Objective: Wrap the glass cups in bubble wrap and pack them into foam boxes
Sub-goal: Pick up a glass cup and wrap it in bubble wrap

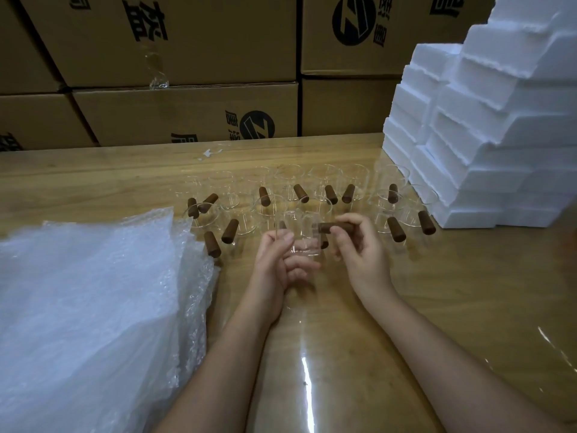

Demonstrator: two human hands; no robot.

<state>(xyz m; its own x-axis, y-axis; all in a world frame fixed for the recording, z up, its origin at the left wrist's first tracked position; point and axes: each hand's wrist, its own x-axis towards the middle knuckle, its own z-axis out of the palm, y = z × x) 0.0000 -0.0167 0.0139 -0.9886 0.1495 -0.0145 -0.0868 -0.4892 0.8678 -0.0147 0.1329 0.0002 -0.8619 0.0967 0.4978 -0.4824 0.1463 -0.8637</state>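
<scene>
Left hand [274, 257]: grips the cup [304, 243] by its glass wall, steadying it.
Right hand [359, 251]: pinches the wooden handle [335, 227], probably to turn it.
Bubble wrap [93, 292]: piled left, close by.

Bubble wrap [87, 301] left, cups [324, 195] ctr, foam boxes [487, 129] right.
</scene>
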